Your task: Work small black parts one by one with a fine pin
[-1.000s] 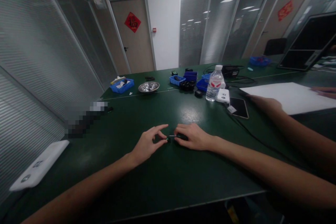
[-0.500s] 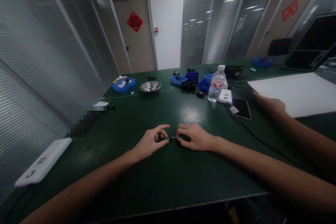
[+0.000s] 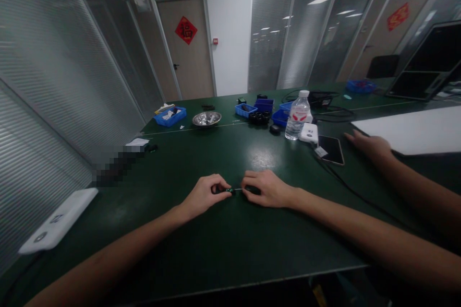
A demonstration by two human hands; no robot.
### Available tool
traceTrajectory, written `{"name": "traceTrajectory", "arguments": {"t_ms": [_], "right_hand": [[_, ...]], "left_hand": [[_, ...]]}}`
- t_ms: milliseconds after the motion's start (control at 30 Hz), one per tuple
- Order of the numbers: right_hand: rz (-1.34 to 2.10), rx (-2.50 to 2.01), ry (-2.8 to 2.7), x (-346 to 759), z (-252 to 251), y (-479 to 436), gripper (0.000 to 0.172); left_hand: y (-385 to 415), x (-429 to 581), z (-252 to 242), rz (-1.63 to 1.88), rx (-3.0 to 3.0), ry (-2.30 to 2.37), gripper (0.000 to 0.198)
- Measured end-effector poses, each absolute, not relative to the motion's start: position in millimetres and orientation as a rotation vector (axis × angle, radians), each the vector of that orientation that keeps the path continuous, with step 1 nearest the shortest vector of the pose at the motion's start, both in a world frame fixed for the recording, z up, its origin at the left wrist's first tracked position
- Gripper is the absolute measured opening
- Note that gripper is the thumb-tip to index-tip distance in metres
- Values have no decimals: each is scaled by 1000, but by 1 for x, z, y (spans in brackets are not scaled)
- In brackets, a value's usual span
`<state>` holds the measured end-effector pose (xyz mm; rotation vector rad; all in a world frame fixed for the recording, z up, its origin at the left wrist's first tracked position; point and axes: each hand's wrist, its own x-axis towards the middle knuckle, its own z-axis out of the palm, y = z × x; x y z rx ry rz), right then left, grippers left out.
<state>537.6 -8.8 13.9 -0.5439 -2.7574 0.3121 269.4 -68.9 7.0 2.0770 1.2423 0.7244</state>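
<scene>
My left hand pinches a small dark part with a green patch between thumb and forefinger, low over the table. My right hand is closed around the black handle of a screwdriver and rests on the tabletop. The screwdriver's thin metal shaft points left, with its tip at or very close to the dark part. Whether the tip touches it I cannot tell. My fingers hide some of the part and of the handle.
On the green table stand a water bottle, a phone, a metal bowl and several blue trays. A white power bank lies left. Another person's hand is beside a white board at right.
My left forefinger has come down from a raised position onto the dark part. My right hand has barely moved. At right, the white board appears lower and flatter.
</scene>
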Motion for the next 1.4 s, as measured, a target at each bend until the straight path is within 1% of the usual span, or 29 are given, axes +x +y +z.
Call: {"name": "traceTrajectory", "arguments": {"t_ms": [300,567,833,1033,1400], "right_hand": [[226,-491,-2776,537,10,-9,21],[230,-469,-2793,537,10,-11,23],[224,-455,-2811,537,10,-11,22],[211,-442,-2815,537,10,-13,20],[240,-455,-2798,537,8,-11,22]], "left_hand": [[-70,270,8,755,2121,1168,19],[-71,269,5,769,2158,1132,15],[-75,271,11,743,2187,1109,18],[-76,272,9,791,2211,1105,18],[-74,270,8,811,2170,1084,18]]}}
